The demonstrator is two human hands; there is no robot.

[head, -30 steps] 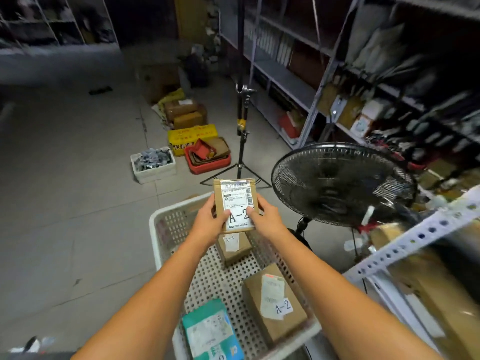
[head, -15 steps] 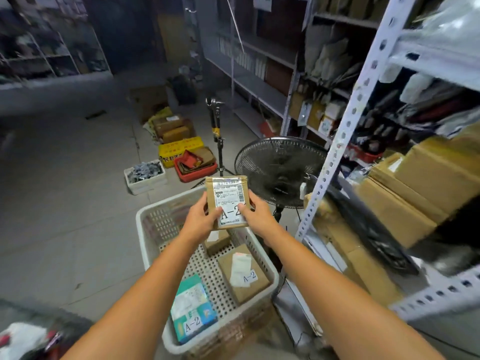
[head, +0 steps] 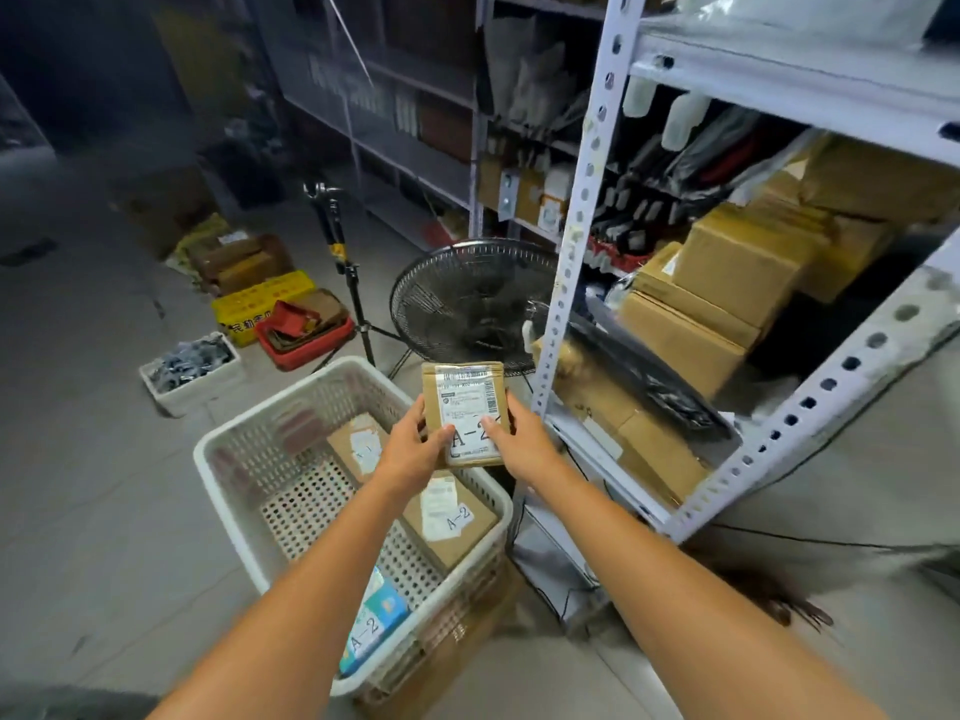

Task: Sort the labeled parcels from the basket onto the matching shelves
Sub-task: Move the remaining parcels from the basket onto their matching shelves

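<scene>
our left hand [head: 415,449] and right hand [head: 519,443] pinch a parcel [head: 464,413] marked a-2 by its edges, above the basket [head: 228,454]. we should keep the label facing up, then find the matching shelf [head: 810,75] on our right.

Dim, cool light leaves the distance dark; the shelves [head: 779,75] bow at the wide-angle edges, slightly motion-blurred.

Label [head: 365,450] on rearmost parcel [head: 343,433] blurred (perhaps A-1), partly hidden.
</scene>
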